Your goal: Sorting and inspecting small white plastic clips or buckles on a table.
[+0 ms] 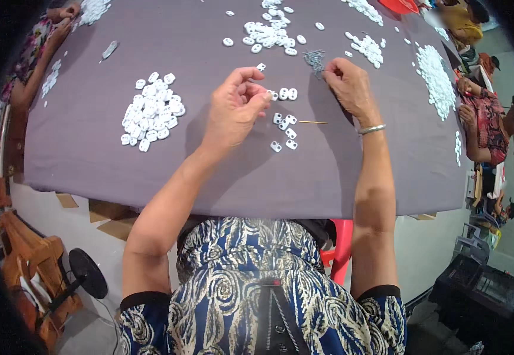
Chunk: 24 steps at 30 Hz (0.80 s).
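My left hand (238,105) is raised over the cloth, thumb and fingers pinching a small white plastic piece (274,95) with a hole. Just right of that piece lie two white oval pieces with two dark holes each (288,94). My right hand (350,87) is closed in a pinch at the edge of a tangle of thin grey-blue strands (314,60); what its fingertips hold is too small to make out. Several small white pieces with one hole (284,122) lie below the hands, beside a thin gold-coloured needle-like rod (313,122).
A grey cloth-covered table (239,183) spreads before me. A heap of white pieces (152,112) lies left, another pile (268,34) at the far middle, a larger one (436,77) right. A small grey bundle (109,51) rests far left. Other people sit along both sides.
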Motion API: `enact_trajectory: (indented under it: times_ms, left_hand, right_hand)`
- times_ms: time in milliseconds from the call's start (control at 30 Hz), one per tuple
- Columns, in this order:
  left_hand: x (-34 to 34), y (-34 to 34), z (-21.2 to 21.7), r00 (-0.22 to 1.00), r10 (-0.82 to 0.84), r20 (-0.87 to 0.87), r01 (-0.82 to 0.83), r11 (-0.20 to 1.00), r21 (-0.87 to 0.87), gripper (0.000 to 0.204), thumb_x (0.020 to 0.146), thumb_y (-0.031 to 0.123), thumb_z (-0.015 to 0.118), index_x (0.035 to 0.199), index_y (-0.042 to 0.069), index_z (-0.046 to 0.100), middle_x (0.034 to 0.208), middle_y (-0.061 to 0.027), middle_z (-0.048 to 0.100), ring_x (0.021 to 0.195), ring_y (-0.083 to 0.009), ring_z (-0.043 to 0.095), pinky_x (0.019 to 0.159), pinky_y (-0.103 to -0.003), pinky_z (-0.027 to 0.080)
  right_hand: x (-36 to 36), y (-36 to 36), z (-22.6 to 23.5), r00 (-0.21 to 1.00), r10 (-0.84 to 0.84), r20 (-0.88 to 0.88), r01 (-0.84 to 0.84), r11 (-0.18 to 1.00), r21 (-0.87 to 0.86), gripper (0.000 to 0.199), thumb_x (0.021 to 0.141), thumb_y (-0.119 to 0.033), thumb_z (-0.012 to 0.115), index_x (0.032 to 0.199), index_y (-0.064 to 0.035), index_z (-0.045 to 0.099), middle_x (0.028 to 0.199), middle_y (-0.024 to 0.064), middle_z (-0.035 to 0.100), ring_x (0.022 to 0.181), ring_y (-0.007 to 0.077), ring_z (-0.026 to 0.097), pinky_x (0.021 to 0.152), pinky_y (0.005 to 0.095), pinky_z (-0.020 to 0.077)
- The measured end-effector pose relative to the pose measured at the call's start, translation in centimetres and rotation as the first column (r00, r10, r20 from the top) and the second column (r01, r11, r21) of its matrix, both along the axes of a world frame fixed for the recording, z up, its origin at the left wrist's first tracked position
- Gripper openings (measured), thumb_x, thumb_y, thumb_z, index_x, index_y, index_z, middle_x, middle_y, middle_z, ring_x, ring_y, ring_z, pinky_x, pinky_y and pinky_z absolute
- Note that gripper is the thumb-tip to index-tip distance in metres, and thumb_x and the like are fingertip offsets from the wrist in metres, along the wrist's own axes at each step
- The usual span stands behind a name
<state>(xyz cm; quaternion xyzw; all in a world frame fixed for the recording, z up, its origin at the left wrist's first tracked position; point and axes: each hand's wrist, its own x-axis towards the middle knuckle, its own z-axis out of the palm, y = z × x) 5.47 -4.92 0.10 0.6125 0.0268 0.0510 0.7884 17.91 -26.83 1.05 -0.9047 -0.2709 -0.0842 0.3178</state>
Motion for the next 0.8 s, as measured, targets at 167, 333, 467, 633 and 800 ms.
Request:
enact_trajectory:
  times_ms: [167, 333, 467, 633, 800]
  left_hand:
    - [0.1, 0.0, 0.0, 1.000, -0.008, 0.022, 0.008, 1.000, -0.014, 0.031, 0.086, 0.002, 0.065, 0.115, 0.002, 0.052, 0.088, -0.0032, 0.058, 0.078, -0.0088, 0.057, 0.065, -0.022, 0.049]
    - [0.0, 0.2, -0.1, 0.999, 0.015, 0.031, -0.015, 1.000, 0.007, 0.032, 0.086, 0.002, 0.066, 0.115, 0.002, 0.052, 0.089, -0.0038, 0.058, 0.079, -0.0090, 0.057, 0.065, -0.022, 0.049]
    - [0.0, 0.0, -0.1, 0.999, 0.015, 0.033, -0.015, 1.000, -0.010, 0.031, 0.085, 0.002, 0.066, 0.113, 0.002, 0.052, 0.087, -0.0033, 0.060, 0.077, -0.0075, 0.057, 0.065, -0.021, 0.049]
    - [0.0, -0.1, -0.3, 0.998, 0.029, 0.047, -0.028, 0.999, -0.016, 0.030, 0.084, 0.002, 0.066, 0.111, 0.001, 0.052, 0.085, -0.0029, 0.061, 0.074, -0.0060, 0.057, 0.064, -0.021, 0.049]
    - [0.0, -0.1, -0.2, 0.997, 0.047, 0.056, -0.048, 0.999, 0.015, 0.030, 0.084, 0.003, 0.066, 0.111, 0.001, 0.053, 0.084, -0.0031, 0.061, 0.073, -0.0063, 0.056, 0.063, -0.021, 0.048]
  right_hand:
    - [-0.6, 1.5, 0.3, 0.965, 0.048, -0.257, 0.018, 0.969, 0.248, 0.007, 0.086, -0.009, 0.059, 0.086, -0.0018, 0.058, 0.065, 0.0002, 0.054, 0.060, 0.0078, 0.047, 0.055, 0.0249, 0.0415]
    - [-3.4, 5.0, 1.2, 0.800, 0.400, -0.448, -0.049, 0.786, 0.616, 0.013, 0.089, -0.010, 0.058, 0.098, -0.0032, 0.065, 0.070, -0.0056, 0.054, 0.060, 0.0012, 0.045, 0.051, 0.0176, 0.0368]
    - [-4.2, 5.6, 1.4, 0.777, 0.389, -0.496, -0.076, 0.839, 0.539, 0.014, 0.089, -0.013, 0.061, 0.096, -0.0032, 0.067, 0.076, -0.0046, 0.060, 0.061, 0.0013, 0.048, 0.051, 0.0179, 0.0393]
    - [-4.7, 5.9, 1.5, 0.747, 0.411, -0.523, -0.024, 0.803, 0.596, 0.014, 0.090, -0.016, 0.062, 0.094, -0.0044, 0.068, 0.076, -0.0043, 0.061, 0.062, 0.0018, 0.049, 0.052, 0.0175, 0.0394]
    - [-4.6, 5.7, 1.2, 0.706, 0.419, -0.571, -0.021, 0.818, 0.575, 0.014, 0.090, -0.017, 0.063, 0.091, -0.0036, 0.067, 0.075, -0.0042, 0.060, 0.066, 0.0021, 0.051, 0.054, 0.0169, 0.0397]
